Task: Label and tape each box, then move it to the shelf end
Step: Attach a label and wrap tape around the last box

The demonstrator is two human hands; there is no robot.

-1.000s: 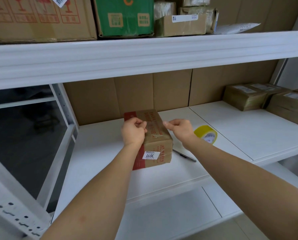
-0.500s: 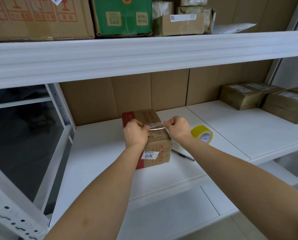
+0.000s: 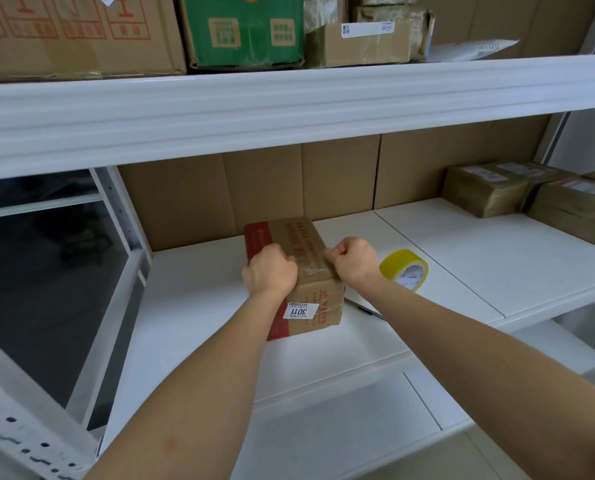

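Head view: a brown box [image 3: 297,271] with a red left side and a white label [image 3: 298,311] reading 3011 on its near face sits on the white shelf [image 3: 199,306], well back from the near edge. The left hand [image 3: 270,273] and right hand [image 3: 353,259], fingers curled, pinch a clear tape strip [image 3: 312,269] across the box top. A yellow tape roll [image 3: 405,270] lies just right; a pen [image 3: 365,306] shows behind the right forearm. Bare shelf spreads left and right. Wrapped boxes [image 3: 531,195] stand at the far right end, cartons [image 3: 244,29] above.
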